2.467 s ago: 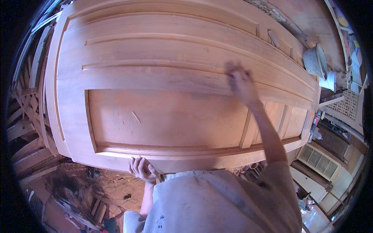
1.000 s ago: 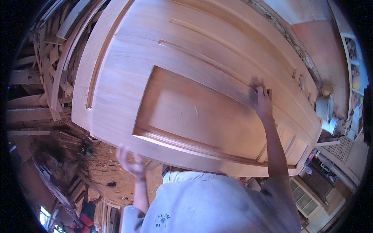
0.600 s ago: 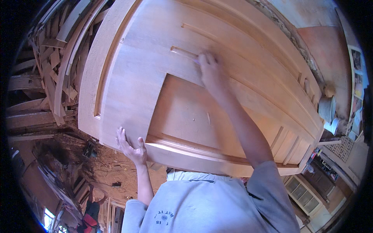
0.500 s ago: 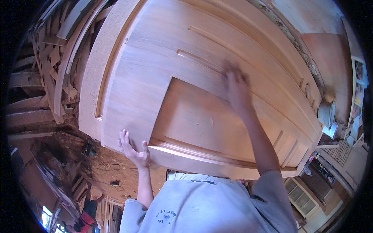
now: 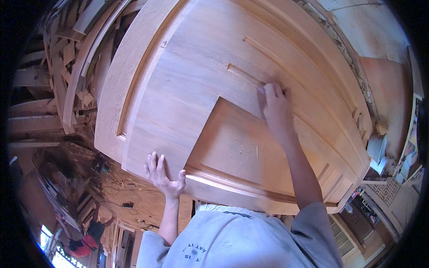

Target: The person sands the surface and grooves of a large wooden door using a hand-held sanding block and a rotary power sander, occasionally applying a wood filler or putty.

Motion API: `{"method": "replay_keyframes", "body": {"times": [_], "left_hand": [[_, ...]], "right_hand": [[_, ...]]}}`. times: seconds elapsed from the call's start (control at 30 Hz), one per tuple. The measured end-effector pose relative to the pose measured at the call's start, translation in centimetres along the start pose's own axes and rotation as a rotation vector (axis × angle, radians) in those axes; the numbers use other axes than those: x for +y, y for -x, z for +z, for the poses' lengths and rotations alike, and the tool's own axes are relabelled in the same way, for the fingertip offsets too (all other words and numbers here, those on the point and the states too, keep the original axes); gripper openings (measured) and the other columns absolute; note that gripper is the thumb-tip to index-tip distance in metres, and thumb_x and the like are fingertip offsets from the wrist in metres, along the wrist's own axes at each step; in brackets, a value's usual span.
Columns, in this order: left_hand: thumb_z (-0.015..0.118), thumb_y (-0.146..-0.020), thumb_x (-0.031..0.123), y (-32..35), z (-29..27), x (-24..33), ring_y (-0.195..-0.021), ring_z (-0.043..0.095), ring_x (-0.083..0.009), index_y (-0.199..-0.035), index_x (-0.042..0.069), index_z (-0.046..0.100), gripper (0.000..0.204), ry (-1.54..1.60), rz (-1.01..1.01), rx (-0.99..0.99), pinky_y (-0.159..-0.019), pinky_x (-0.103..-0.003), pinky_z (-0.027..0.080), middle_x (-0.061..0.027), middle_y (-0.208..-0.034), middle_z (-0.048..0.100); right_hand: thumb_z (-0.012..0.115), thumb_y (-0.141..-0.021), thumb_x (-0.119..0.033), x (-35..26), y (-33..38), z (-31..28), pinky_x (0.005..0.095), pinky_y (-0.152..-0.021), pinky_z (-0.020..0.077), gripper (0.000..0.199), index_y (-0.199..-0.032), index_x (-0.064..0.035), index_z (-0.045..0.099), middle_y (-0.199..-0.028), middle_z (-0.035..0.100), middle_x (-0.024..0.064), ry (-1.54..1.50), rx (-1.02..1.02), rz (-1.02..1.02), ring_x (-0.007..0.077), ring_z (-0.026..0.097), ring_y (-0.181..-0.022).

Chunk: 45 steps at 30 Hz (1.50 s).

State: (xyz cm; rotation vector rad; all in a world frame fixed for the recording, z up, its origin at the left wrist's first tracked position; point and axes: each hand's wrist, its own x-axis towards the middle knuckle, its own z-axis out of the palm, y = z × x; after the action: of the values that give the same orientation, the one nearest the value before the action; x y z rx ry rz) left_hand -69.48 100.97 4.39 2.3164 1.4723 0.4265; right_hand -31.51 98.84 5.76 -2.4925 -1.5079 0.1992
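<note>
head view is showing a large wooden door point(image 5: 192, 80) lying flat and filling most of the frame, running from the upper left toward the lower right. its pale timber is taking up the centre, with a recessed panel point(image 5: 241, 152) sitting in the lower middle and a narrow slot point(image 5: 243, 75) cut into the rail just above that panel. stacked wooden offcuts point(image 5: 67, 58) are crowding the left edge of the frame, and sawdust-strewn floor point(image 5: 120, 196) is showing below the door at lower left. a grey shirt point(image 5: 241, 241) is filling the bottom centre.

the person's right hand point(image 5: 276, 107) is reaching up from the lower right and is lying on the door at centre right, palm down, fingers extended and pressing on the wood right at the near end of the slot; it is closing around nothing. something small and pale is peeking out at its fingertips, too blurred to tell what it is.

the left hand point(image 5: 163, 174) is sitting at the lower centre-left, open, fingers spread flat on the door's top surface and thumb hooking along the near edge, bracing rather than clenching.
</note>
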Motion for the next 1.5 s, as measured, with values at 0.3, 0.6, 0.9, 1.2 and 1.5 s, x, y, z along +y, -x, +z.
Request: {"method": "replay_keyframes", "body": {"times": [0.3,0.6,0.9,1.2,1.5], "left_hand": [[0.063,-0.083,0.061,0.0,0.1,-0.2,-0.14,0.037,-0.0368,-0.133,0.008,0.054,0.074,0.069,-0.023,0.01,-0.116,-0.054,0.017,-0.0183,-0.145,0.047],[0.064,-0.083,0.06,-0.3,0.2,0.0,-0.14,0.037,-0.0368,-0.13,0.007,0.056,0.072,0.06,0.029,0.004,-0.116,-0.054,0.019,-0.0173,-0.144,0.048],[0.055,-0.088,0.062,-0.3,-0.3,0.3,-0.139,0.038,-0.0367,-0.131,0.005,0.055,0.072,0.018,0.075,0.0,-0.116,-0.052,0.019,-0.0186,-0.144,0.048],[0.055,-0.089,0.063,-0.1,0.1,0.2,-0.137,0.042,-0.0353,-0.13,0.005,0.056,0.071,0.044,0.083,0.05,-0.116,-0.052,0.021,-0.0166,-0.143,0.05],[0.051,-0.094,0.057,0.3,0.1,1.1,-0.137,0.043,-0.0354,-0.128,0.003,0.056,0.064,-0.006,0.113,0.062,-0.114,-0.053,0.023,-0.0162,-0.143,0.05]], "right_hand": [[0.048,-0.086,0.002,-2.2,-3.4,0.8,0.0474,-0.094,0.0417,0.025,-0.11,-0.0033,0.055,-0.111,0.059,0.0193,-0.175,-0.081,-0.038,0.0428,0.051,-0.106],[0.049,-0.09,-0.005,-6.1,-5.1,0.8,0.0505,-0.092,0.0426,0.017,-0.106,-0.0044,0.054,-0.109,0.059,0.0201,0.04,-0.098,0.012,0.044,0.054,-0.101],[0.049,-0.098,-0.018,2.3,1.6,-0.4,0.0543,-0.089,0.0478,0.016,-0.102,-0.0047,0.056,-0.108,0.061,0.0188,0.073,-0.098,0.034,0.0422,0.056,-0.107],[0.048,-0.099,-0.021,-3.5,-3.7,1.5,0.0504,-0.091,0.05,0.019,-0.104,-0.0053,0.056,-0.109,0.061,0.0153,0.016,-0.053,-0.024,0.0403,0.057,-0.105],[0.055,-0.092,-0.019,13.1,11.9,-3.7,0.0497,-0.102,0.0436,0.024,-0.11,-0.0028,0.052,-0.135,0.052,0.0236,0.283,-0.08,0.088,0.0442,0.052,-0.118]]}}
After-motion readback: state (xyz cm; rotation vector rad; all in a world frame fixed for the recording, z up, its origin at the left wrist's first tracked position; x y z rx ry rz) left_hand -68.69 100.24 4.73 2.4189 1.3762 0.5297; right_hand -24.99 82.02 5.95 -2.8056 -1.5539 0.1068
